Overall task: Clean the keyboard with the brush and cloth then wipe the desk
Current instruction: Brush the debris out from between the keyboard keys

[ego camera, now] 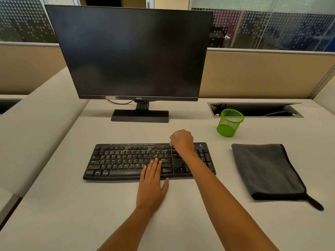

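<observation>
The keyboard (130, 160) lies mid-way along the desk (54, 205), the monitor (130, 51) behind it toward the far edge. Right of the keyboard lies the cloth (266, 169); behind the cloth stands a mesh cup (229, 123), just before a cable hatch (253, 109). The left hand (151, 185) rests on the keyboard's near edge, the right hand (182, 140), gripping the brush (170, 143), over its far edge.

The right hand (183, 140) grips a small pale thing (170, 143) (only a sliver shows), too hidden to name. Its forearm covers part of the keyboard (126, 160); the near edge cuts off both forearms.
</observation>
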A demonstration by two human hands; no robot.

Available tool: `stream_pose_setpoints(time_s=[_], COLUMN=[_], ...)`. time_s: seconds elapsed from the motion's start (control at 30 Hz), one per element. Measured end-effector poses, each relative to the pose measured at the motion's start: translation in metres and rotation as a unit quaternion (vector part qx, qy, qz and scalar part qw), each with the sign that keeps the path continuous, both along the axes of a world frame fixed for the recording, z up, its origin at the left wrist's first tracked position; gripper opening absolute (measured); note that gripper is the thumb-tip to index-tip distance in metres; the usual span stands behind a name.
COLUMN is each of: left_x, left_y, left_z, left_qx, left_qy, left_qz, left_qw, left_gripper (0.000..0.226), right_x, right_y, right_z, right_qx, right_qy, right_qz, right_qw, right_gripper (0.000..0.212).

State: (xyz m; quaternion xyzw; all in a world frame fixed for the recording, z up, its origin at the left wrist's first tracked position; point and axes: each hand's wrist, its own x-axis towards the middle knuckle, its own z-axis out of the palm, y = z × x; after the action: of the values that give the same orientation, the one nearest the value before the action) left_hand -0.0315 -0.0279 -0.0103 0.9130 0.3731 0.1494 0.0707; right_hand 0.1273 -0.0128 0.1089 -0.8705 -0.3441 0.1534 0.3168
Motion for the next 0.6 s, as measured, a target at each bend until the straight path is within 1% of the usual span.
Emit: stream_pose_setpoints(time_s=[0.07,0.13,0.2,0.23,0.3,0.37,0.4,0.43,0.5,0.6], left_x=[0.0,0.0,0.0,0.0,-0.001,0.0,0.0,0.0,0.0,0.0], left_y=[0.0,0.0,0.0,0.0,-0.001,-0.001,0.0,0.0,-0.001,0.0], left_z=[0.0,0.0,0.0,0.0,0.0,0.001,0.001,0.001,0.001,0.0], left_qx=[-0.001,-0.002,-0.003,-0.002,0.0,0.001,0.002,0.002,0.004,0.005], left_qy=[0.002,0.002,0.002,0.002,0.002,0.002,0.002,0.003,0.005,0.0], left_qz=[0.001,0.003,0.003,0.002,0.001,0.002,0.002,0.002,0.001,0.002], left_qw=[1.0,1.0,1.0,1.0,1.0,1.0,1.0,1.0,1.0,1.0], left_gripper=[0.062,0.062,0.063,0.062,0.062,0.062,0.062,0.062,0.062,0.061], right_x=[-0.003,-0.006,-0.005,-0.002,0.002,0.001,0.0,-0.002,-0.007,-0.011], right_y=[0.001,0.002,0.002,0.002,0.002,-0.001,-0.003,-0.005,-0.011,-0.014], right_z=[0.003,0.008,0.012,0.014,0.015,0.011,0.007,0.002,-0.002,0.003], right_qx=[-0.071,-0.146,-0.169,-0.157,-0.088,0.0,0.033,0.046,0.027,-0.051], right_qy=[-0.039,-0.069,-0.073,-0.065,-0.042,-0.008,0.001,0.001,-0.012,-0.052], right_qz=[0.029,0.087,0.128,0.128,0.07,0.012,0.004,0.005,0.019,0.057], right_qw=[0.996,0.983,0.975,0.977,0.993,1.0,0.999,0.999,0.999,0.996], right_gripper=[0.022,0.02,0.017,0.013,0.013,0.025,0.031,0.032,0.03,0.026])
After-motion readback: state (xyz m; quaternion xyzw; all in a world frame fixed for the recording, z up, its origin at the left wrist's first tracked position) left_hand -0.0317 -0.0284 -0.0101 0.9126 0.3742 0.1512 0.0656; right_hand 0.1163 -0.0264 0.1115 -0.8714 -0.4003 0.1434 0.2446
